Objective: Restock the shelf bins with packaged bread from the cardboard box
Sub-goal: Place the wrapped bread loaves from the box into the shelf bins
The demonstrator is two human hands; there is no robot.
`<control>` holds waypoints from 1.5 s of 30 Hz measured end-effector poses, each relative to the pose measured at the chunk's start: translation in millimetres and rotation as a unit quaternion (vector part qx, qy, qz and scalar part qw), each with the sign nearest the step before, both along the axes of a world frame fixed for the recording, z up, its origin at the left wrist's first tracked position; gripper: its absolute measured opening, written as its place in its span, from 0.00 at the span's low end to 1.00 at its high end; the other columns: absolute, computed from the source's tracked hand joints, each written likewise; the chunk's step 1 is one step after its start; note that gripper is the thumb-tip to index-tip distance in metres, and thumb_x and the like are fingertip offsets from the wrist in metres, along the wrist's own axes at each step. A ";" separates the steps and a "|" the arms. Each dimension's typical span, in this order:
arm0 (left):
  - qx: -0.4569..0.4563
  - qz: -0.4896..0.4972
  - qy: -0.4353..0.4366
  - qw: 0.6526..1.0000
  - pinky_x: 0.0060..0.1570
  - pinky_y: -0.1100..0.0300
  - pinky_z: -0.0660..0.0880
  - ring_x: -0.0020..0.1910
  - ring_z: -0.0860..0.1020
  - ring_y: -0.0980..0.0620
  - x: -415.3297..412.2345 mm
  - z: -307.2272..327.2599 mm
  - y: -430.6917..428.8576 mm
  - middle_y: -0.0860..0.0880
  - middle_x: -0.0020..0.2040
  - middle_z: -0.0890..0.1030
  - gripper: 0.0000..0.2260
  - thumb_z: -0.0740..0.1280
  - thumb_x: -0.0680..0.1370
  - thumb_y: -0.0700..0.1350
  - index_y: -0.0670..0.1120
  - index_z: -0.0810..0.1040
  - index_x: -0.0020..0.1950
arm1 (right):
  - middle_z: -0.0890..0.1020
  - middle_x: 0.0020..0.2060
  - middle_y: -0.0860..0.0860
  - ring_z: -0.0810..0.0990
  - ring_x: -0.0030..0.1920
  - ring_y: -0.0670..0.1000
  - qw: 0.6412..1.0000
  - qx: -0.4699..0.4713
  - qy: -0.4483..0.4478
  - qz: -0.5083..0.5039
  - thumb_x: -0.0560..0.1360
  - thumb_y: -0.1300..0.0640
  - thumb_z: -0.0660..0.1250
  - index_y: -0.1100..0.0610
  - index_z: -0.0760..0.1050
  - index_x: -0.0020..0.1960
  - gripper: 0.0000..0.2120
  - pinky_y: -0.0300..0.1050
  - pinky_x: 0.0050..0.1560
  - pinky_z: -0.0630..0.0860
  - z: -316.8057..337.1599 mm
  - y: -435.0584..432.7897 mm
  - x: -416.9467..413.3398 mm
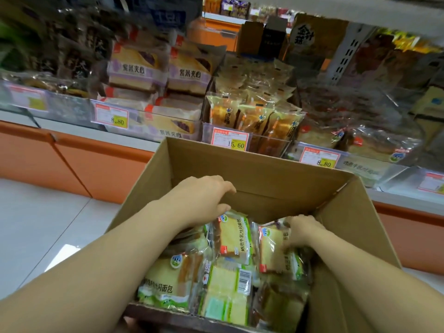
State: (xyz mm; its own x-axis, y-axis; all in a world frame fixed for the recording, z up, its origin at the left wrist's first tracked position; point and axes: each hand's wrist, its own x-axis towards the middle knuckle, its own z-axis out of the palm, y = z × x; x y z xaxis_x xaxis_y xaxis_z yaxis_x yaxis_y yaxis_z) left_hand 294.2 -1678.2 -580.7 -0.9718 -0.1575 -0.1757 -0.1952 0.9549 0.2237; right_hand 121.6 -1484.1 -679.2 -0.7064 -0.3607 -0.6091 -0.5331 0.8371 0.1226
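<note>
Cardboard box point(146, 186): open, held close under the shelf's front edge so each reach is short; bread crowds its near half.
Left hand point(204, 200): curved over the box's middle, thumb beside an upright packet's top seal; I cannot tell whether it pinches.
Middle packet point(234, 239): stands on edge mid-box, seal upward, easy to lift.
Right hand point(304, 230): fingers curled round the neighbouring packet's top, grasping it.
Right packet point(274, 253): upright near the box's right wall.
Shelf bin point(374, 150): right end of the shelf, holding bread with the same cow logo; probably the destination.
</note>
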 end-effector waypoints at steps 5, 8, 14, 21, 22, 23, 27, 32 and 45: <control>0.006 0.002 -0.014 1.000 0.59 0.54 0.73 0.61 0.74 0.53 -0.7 -2.3 3.7 0.54 0.67 0.71 0.19 0.61 0.80 0.54 0.56 0.67 0.71 | 0.73 0.59 0.52 0.64 0.65 0.57 0.996 0.040 -0.004 0.084 0.67 0.40 0.73 0.53 0.72 0.62 0.29 0.51 0.60 0.71 16.5 -10.1 12.4; 0.030 0.009 -0.022 0.999 0.59 0.54 0.73 0.60 0.73 0.54 -1.7 -1.7 6.7 0.54 0.67 0.72 0.19 0.62 0.80 0.54 0.56 0.67 0.71 | 0.77 0.56 0.53 0.74 0.57 0.55 0.992 -0.017 -0.006 0.124 0.71 0.48 0.70 0.52 0.70 0.52 0.14 0.46 0.50 0.72 39.2 -15.1 22.9; 0.111 0.018 0.011 0.994 0.62 0.56 0.71 0.61 0.73 0.55 -13.5 12.4 26.4 0.53 0.67 0.73 0.21 0.65 0.79 0.53 0.54 0.68 0.71 | 0.79 0.55 0.48 0.77 0.55 0.51 0.965 -0.162 0.094 0.184 0.73 0.46 0.69 0.47 0.70 0.60 0.18 0.45 0.47 0.72 109.3 3.6 38.3; 0.220 0.070 0.163 0.959 0.60 0.58 0.71 0.65 0.73 0.51 -40.6 54.7 73.4 0.51 0.71 0.70 0.43 0.70 0.75 0.52 0.55 0.40 0.78 | 0.77 0.45 0.44 0.76 0.50 0.50 0.902 -0.390 0.145 0.113 0.72 0.47 0.70 0.44 0.70 0.52 0.12 0.48 0.46 0.74 173.8 52.7 18.8; 0.228 0.078 0.190 0.952 0.59 0.57 0.71 0.64 0.74 0.51 -44.5 60.5 78.4 0.52 0.71 0.71 0.44 0.70 0.75 0.51 0.55 0.39 0.78 | 0.77 0.45 0.44 0.76 0.50 0.49 0.882 -0.436 0.147 0.103 0.72 0.49 0.71 0.45 0.70 0.52 0.12 0.49 0.47 0.75 176.9 58.5 14.4; 0.226 0.078 0.211 0.948 0.58 0.58 0.71 0.64 0.75 0.51 -49.3 66.2 83.2 0.52 0.70 0.71 0.44 0.70 0.75 0.50 0.55 0.40 0.78 | 0.78 0.45 0.44 0.77 0.49 0.48 0.856 -0.487 0.147 0.092 0.72 0.51 0.71 0.45 0.71 0.52 0.12 0.50 0.48 0.75 179.5 63.6 10.4; 0.172 0.039 0.266 0.948 0.62 0.51 0.74 0.65 0.73 0.50 -73.1 85.8 98.4 0.50 0.68 0.73 0.33 0.68 0.76 0.41 0.54 0.56 0.76 | 0.78 0.45 0.38 0.77 0.47 0.36 0.737 -0.666 0.107 0.049 0.74 0.61 0.69 0.44 0.71 0.51 0.13 0.33 0.44 0.75 183.1 73.3 -1.9; -0.029 0.028 0.365 0.930 0.58 0.50 0.74 0.63 0.71 0.49 -115.3 103.3 102.5 0.50 0.64 0.73 0.26 0.64 0.76 0.38 0.53 0.64 0.73 | 0.76 0.60 0.46 0.73 0.62 0.47 0.710 -0.685 0.162 -0.001 0.74 0.58 0.70 0.51 0.70 0.66 0.22 0.44 0.62 0.70 172.4 82.1 -37.9; -0.182 0.025 0.163 0.969 0.55 0.47 0.72 0.63 0.73 0.44 -178.2 126.5 83.5 0.47 0.66 0.72 0.23 0.63 0.79 0.44 0.53 0.63 0.73 | 0.61 0.73 0.51 0.73 0.63 0.56 0.829 -0.518 0.210 -0.032 0.76 0.55 0.67 0.50 0.60 0.74 0.30 0.59 0.65 0.68 140.8 100.5 -97.4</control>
State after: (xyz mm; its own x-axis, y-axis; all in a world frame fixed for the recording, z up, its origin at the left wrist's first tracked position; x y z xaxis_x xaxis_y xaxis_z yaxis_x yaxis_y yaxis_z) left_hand 116.0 -1594.7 -454.2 -0.9558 -0.2001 0.2155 -0.2192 0.9733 -0.0685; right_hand 24.2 -1383.6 -538.3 -0.8149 -0.4903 0.3090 -0.5768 0.6338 -0.5154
